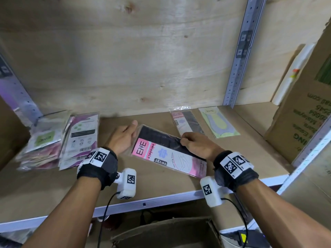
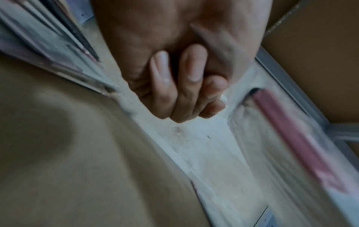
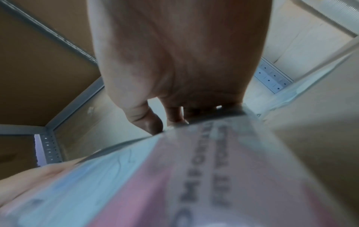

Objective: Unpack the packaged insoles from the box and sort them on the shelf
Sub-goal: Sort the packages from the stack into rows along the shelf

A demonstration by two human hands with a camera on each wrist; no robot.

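- The right hand [image 1: 196,146] pinches the far edge of a pink-and-black packet [image 1: 168,154] marked "ENE STOCKING"; in the right wrist view its fingers [image 3: 174,114] lie under the packet's edge and the thumb presses on top.
- The left hand [image 1: 122,138] lies just beside the same packet's left edge; the head view shows the thumb stretched toward the packet's far corner.
- In the left wrist view the left fingers [image 2: 180,86] curl in toward the palm, with nothing visibly between them; whether they touch the packet, I cannot tell.
- The packet slants over the shelf [image 1: 250,153] between the two hands, its near end toward the shelf's front rail.
- Left of the left fingers lies a loose pile of packets [image 1: 59,142].
- Beyond the right fingers lie two single packets side by side: a pink-and-black one [image 1: 186,122] and a yellow-green one [image 1: 218,122].
- Farther right stands a cardboard box [image 1: 304,111] with green print.
- Below the shelf, an open cardboard box [image 1: 161,233] shows.
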